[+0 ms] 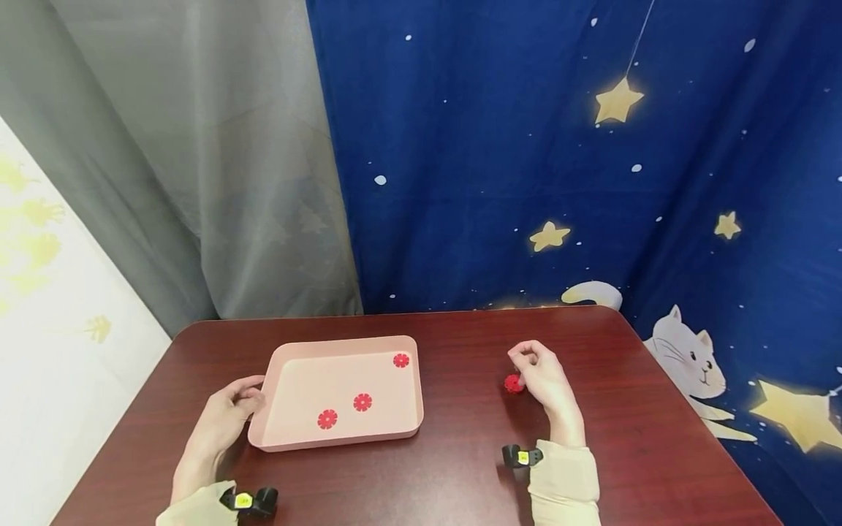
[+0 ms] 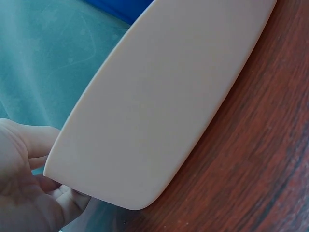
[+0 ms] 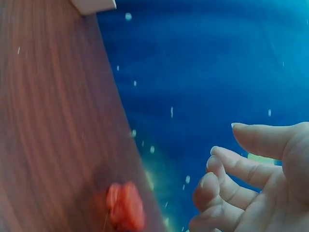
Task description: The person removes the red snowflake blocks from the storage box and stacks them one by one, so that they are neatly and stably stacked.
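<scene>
A shallow pale pink tray (image 1: 342,441) stands on the left half of the table, its long near wall (image 2: 159,106) filling much of the left wrist view. At the tray's left end my left hand (image 1: 226,413) holds the rim, thumb at the edge and fingers partly hidden behind the wall. Inside lie three flat red notched discs, two near the middle (image 1: 362,402) and one at the back right corner (image 1: 400,360). My right hand (image 1: 541,376) has nothing between its thumb and loosely bent fingers. Just left of it is a red cluster of notched pieces (image 1: 514,383), blurred in the right wrist view.
The reddish-brown wooden table (image 1: 454,475) ends at a back edge against a grey curtain (image 1: 263,183) and a blue star-patterned curtain (image 1: 473,146). A white panel (image 1: 59,307) with yellow prints stands at the left.
</scene>
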A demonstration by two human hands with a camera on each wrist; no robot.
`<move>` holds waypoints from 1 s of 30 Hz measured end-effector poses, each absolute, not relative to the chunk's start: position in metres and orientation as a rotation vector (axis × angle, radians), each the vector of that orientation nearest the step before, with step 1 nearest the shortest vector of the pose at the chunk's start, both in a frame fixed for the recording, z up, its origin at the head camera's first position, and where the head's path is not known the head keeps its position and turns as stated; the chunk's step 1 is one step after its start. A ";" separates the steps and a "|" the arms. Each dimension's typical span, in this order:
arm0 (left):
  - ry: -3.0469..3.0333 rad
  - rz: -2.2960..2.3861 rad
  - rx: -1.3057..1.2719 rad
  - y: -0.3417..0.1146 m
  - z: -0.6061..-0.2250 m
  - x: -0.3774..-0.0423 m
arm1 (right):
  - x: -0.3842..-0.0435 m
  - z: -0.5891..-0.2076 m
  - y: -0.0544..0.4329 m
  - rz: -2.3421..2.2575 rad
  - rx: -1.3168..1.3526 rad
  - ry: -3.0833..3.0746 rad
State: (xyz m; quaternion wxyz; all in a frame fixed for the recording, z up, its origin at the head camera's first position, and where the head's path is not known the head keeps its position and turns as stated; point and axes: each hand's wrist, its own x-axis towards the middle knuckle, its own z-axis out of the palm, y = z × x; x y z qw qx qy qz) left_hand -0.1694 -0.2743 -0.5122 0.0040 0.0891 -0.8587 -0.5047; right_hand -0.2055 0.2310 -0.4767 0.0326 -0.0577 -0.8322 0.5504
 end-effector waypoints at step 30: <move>-2.689 -1.573 0.267 -0.275 -0.510 -0.168 | -0.269 -0.455 0.060 1.466 0.341 -3.049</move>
